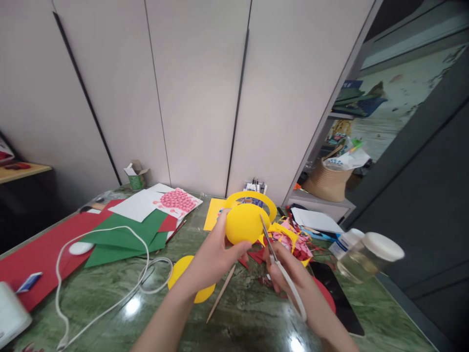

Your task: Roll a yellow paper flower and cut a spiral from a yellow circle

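My left hand [214,256] pinches a yellow paper circle [246,223] held up over the green marble table [110,293]. My right hand [293,278] grips white-handled scissors [280,266], blades pointing up along the circle's right edge. A second yellow circle [183,274] lies flat on the table under my left forearm. A thin wooden stick [221,293] lies between my hands.
Red [40,254], green [120,239] and white paper sheets lie at the left with a white cable [106,303] across them. A pile of paper scraps [293,242] and a yellow ring [252,198] sit behind the hands. A glass jar [366,256] and black tablet [335,293] stand at the right.
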Available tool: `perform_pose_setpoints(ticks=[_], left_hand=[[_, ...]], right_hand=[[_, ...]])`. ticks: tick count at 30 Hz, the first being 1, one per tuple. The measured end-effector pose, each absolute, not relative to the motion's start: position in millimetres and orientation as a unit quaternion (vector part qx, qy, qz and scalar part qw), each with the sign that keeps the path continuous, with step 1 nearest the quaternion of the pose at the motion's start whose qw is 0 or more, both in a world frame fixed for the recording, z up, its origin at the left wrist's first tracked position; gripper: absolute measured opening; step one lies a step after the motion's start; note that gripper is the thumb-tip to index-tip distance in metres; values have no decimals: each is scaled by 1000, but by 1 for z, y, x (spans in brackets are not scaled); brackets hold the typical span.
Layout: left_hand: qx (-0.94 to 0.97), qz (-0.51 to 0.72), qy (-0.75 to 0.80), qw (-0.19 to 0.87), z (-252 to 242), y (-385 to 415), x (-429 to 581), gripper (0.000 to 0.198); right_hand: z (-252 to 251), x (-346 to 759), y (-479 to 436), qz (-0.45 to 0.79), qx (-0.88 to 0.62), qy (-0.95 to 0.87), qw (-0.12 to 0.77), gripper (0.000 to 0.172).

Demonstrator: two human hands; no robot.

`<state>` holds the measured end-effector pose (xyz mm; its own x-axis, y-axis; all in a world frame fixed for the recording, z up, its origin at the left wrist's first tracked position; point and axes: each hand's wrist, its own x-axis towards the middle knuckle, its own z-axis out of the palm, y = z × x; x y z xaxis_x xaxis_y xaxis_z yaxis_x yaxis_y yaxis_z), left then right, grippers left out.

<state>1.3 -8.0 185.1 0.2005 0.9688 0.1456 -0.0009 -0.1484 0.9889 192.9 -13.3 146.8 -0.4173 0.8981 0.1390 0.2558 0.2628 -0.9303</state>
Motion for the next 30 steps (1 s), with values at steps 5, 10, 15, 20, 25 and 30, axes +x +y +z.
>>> perform_pose_setpoints(ticks=[5, 10, 15, 20, 25, 30], left_hand=[[601, 466, 411, 503, 189, -10, -4, 44], [617, 469, 394, 494, 189, -11, -10, 38], [626, 464, 400, 482, 190, -11, -15, 50], [647, 449, 411, 459, 191, -11, -19, 46], [646, 444, 416, 461, 191, -12, -21, 42], [650, 448, 410, 457, 191, -11, -23, 51]], right_hand=[[149, 194, -15, 472, -399, -706, 345, 26], [151, 196, -15, 477, -404, -708, 329, 29], [150, 197, -14, 491, -408, -702, 317, 31], [149, 198, -14, 499, -400, -703, 310, 28], [151, 198, -14, 514, -395, -697, 306, 27], [153, 199, -15, 509, -409, -697, 297, 28]])
